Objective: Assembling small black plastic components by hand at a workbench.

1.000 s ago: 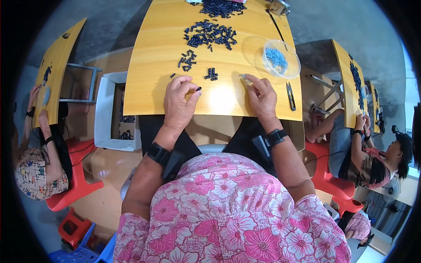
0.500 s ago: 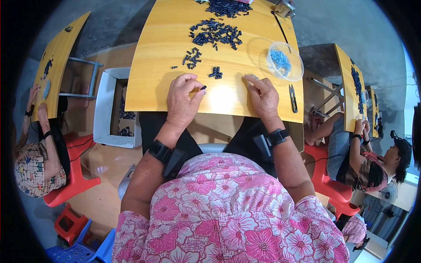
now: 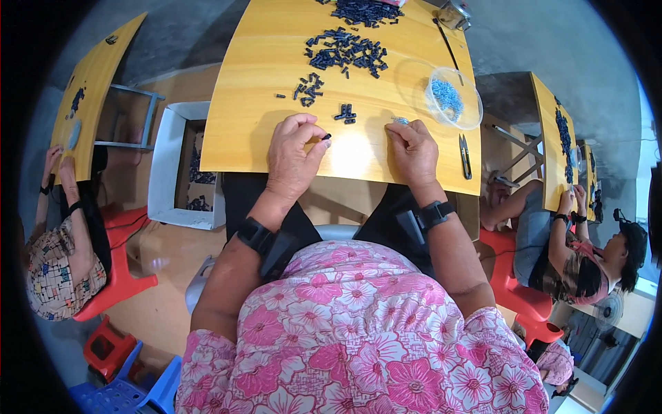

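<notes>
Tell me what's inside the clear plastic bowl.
A heap of small blue pieces lies inside the bowl; anything beneath the heap's surface is covered and can't be seen.

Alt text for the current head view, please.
Left hand pinching a small black piece over a yellow wooden table; right hand near tiny pale-blue pieces. Farther back: piles of black pieces, a clear round plastic bowl.

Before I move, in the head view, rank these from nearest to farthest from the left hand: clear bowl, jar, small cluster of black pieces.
From the left hand:
1. Small cluster of black pieces, just ahead and right
2. Clear bowl, on the table's right side
3. Jar, at the upper right
</notes>
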Demonstrator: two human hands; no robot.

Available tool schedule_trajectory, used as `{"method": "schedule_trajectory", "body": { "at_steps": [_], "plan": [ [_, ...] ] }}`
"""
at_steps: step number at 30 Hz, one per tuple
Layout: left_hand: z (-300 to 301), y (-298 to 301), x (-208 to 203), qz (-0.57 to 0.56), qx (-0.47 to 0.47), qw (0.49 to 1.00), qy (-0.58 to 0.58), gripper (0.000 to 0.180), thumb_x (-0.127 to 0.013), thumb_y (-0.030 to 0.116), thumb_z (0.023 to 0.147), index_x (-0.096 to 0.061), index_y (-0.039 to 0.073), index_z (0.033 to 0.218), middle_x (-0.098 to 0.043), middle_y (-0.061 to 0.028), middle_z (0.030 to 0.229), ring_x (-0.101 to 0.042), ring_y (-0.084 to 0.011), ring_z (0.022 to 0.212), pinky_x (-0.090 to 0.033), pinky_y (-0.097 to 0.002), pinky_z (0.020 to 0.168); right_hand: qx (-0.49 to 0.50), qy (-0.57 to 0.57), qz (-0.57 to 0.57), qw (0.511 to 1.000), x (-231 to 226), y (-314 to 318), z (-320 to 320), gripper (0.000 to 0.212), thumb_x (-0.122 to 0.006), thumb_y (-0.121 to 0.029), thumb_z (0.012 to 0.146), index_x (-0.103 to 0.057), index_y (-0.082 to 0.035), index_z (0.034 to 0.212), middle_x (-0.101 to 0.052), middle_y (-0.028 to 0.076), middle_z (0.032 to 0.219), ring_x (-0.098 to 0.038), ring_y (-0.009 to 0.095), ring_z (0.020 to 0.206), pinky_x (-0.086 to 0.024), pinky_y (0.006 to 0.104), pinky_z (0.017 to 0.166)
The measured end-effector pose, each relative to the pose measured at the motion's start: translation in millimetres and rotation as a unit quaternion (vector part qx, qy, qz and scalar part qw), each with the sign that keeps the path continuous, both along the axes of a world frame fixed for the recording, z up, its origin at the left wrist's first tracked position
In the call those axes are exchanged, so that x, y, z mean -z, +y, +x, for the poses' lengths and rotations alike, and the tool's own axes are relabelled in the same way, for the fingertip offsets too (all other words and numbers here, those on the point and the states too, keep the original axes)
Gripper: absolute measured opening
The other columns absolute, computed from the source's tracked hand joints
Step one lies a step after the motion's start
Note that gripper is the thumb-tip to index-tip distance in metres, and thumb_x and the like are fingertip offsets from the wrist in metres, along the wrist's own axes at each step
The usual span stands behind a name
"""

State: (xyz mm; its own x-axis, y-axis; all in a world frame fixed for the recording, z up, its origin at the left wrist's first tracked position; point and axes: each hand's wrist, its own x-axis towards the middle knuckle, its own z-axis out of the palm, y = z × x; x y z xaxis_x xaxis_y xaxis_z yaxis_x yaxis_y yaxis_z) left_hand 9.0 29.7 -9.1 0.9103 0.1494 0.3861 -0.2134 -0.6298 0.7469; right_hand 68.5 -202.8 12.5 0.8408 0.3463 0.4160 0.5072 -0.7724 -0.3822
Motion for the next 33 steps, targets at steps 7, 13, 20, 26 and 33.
{"method": "schedule_trajectory", "body": {
  "at_steps": [7, 13, 20, 26, 33],
  "plan": [
    [0.0, 1.6, -1.8, 0.008, 0.0, 1.0, 0.0, 0.014, -0.075, 0.008, 0.076, -0.067, 0.006, 0.087, -0.063, -0.0107, 0.11, -0.058, -0.0295, 0.103, -0.048, -0.0383, 0.088, -0.009, -0.006, 0.027, 1.0, 5.7, -3.0, 2.5, 0.011, -0.072, -0.005, 0.082, -0.074, -0.006, 0.093, -0.062, 0.012, 0.078, -0.062, 0.028, 0.071, -0.05, 0.034, 0.064],
    [0.6, 3.5, -1.2, 0.005, 0.002, 1.0, 0.005, 0.014, -0.075, 0.009, 0.076, -0.068, 0.006, 0.088, -0.063, -0.0108, 0.11, -0.058, -0.0295, 0.104, -0.048, -0.0381, 0.087, -0.019, 0.008, 0.036, 0.999, 8.6, -5.3, 3.0, 0.011, -0.072, -0.004, 0.083, -0.073, -0.004, 0.094, -0.064, 0.013, 0.081, -0.064, 0.027, 0.075, -0.052, 0.034, 0.067],
    [0.1, 2.1, 0.8, -0.002, -0.006, 1.0, -0.005, 0.012, -0.075, 0.009, 0.075, -0.068, 0.006, 0.085, -0.063, -0.0105, 0.109, -0.058, -0.0297, 0.103, -0.048, -0.0387, 0.088, 0.002, 0.019, 0.03, 0.999, 11.9, -6.2, -0.9, 0.008, -0.069, -0.004, 0.084, -0.072, -0.005, 0.091, -0.065, 0.013, 0.083, -0.065, 0.03, 0.076, -0.052, 0.035, 0.067],
    [0.7, 1.2, 0.2, -0.001, 0.004, 1.0, -0.009, 0.013, -0.076, 0.01, 0.074, -0.068, 0.006, 0.085, -0.063, -0.0108, 0.108, -0.058, -0.0304, 0.104, -0.047, -0.0392, 0.09, 0.018, 0.033, -0.012, 0.999, 10.2, -6.6, -3.1, 0.007, -0.068, -0.006, 0.085, -0.072, -0.008, 0.09, -0.066, 0.011, 0.086, -0.067, 0.03, 0.078, -0.053, 0.0359, 0.067],
    [0.2, 2.8, 0.1, 0.006, 0.0, 1.0, 0.008, 0.013, -0.075, 0.01, 0.076, -0.068, 0.006, 0.086, -0.063, -0.0096, 0.111, -0.057, -0.029, 0.105, -0.048, -0.0384, 0.089, -0.009, 0.008, 0.022, 1.0, 8.4, -3.8, -2.3, 0.006, -0.069, -0.007, 0.084, -0.072, -0.008, 0.089, -0.066, 0.011, 0.087, -0.067, 0.03, 0.078, -0.054, 0.0343, 0.068]
  ]
}}
